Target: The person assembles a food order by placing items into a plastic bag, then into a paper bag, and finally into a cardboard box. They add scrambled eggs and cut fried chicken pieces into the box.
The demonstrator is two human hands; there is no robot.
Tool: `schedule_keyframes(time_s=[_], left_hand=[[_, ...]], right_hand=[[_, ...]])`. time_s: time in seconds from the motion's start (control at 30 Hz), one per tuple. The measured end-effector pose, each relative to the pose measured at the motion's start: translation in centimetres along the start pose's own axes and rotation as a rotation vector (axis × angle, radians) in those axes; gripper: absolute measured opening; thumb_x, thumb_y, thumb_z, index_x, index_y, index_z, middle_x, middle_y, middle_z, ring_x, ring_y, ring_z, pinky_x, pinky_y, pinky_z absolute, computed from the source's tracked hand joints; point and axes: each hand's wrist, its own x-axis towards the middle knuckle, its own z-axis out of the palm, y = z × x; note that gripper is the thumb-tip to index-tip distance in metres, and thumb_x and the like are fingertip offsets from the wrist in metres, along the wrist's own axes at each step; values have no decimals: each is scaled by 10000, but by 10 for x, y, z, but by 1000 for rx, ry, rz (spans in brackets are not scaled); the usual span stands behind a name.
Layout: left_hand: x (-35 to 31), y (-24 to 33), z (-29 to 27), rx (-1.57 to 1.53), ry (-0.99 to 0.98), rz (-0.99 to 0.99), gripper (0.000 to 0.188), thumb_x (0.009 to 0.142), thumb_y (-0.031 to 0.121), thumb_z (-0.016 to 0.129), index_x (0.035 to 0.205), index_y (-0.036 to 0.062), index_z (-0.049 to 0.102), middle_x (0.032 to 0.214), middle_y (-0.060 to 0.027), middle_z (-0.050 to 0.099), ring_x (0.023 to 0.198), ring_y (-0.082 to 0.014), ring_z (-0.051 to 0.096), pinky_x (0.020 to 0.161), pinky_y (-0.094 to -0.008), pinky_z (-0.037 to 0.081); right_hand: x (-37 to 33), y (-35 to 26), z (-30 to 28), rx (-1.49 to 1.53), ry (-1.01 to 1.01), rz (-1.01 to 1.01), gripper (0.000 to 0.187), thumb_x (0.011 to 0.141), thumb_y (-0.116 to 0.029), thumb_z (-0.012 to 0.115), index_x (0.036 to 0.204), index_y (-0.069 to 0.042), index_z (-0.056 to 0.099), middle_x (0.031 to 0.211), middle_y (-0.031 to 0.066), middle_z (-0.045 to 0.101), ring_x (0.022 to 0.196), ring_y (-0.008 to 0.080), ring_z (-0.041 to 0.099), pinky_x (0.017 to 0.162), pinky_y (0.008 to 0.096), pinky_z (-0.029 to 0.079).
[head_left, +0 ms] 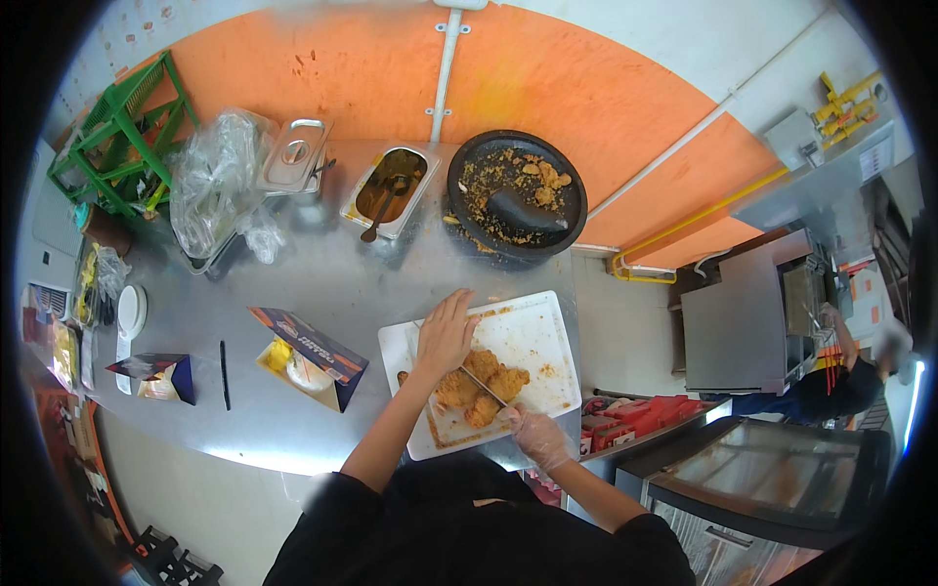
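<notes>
A piece of golden fried chicken (454,391) lies on a white cutting board (547,337), with a knife (479,382) across it. My right hand (540,439), in a clear plastic glove, is closed round the knife's handle end at the chicken's near right side. My bare left hand (447,334) lies over the far part of the blade, fingers stretched out and pointing away from me. It hides some of the blade and the chicken's far left edge. Brown crumbs are scattered over the board.
Behind the board stand a dark stone mortar (461,230) with crumbs and a pestle (523,210), and a steel container (399,227) with sauce and a spoon. An opened box (327,354) and a black pen (225,375) lie left. Another person (842,386) works far right.
</notes>
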Motion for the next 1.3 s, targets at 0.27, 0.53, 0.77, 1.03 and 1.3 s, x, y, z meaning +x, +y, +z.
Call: schedule_keyframes(time_s=[0.27,0.53,0.77,1.03,1.3], left_hand=[[-1,2,-4,-5,-5,-64,405,921,211,530,1268,12,471,1335,-157,458,1206,-332,471,999,-423,391],[30,23,-20,-30,20,27,393,915,199,534,1250,-2,480,1263,-161,506,1171,-338,481,996,-419,380],[17,-5,11,-29,61,27,393,910,191,530,1243,-10,478,1251,-155,513,1160,-330,481,999,-419,376],[33,0,6,-10,130,39,402,898,174,548,1248,-11,475,1274,-158,481,1176,-337,457,1015,-433,355],[40,3,10,15,104,86,460,896,181,544,1300,-3,426,1279,-180,475,1190,-364,446,1055,-462,314]], right_hand=[[-1,5,5,17,73,-106,429,1007,-391,296,946,-59,561,673,244,600,661,427,607,616,524,482],[-2,9,-22,-26,238,-188,404,1005,-364,301,922,-53,546,647,231,586,641,425,596,597,523,474],[17,25,9,-193,206,-206,405,1013,-355,302,884,-60,548,568,195,569,541,389,594,493,493,472],[19,20,-20,-2,216,-308,428,1008,-370,307,927,-44,572,593,208,580,561,401,599,525,489,489],[19,27,-19,-246,277,-217,370,1018,-334,311,919,-71,552,587,168,603,543,343,631,478,449,504]])
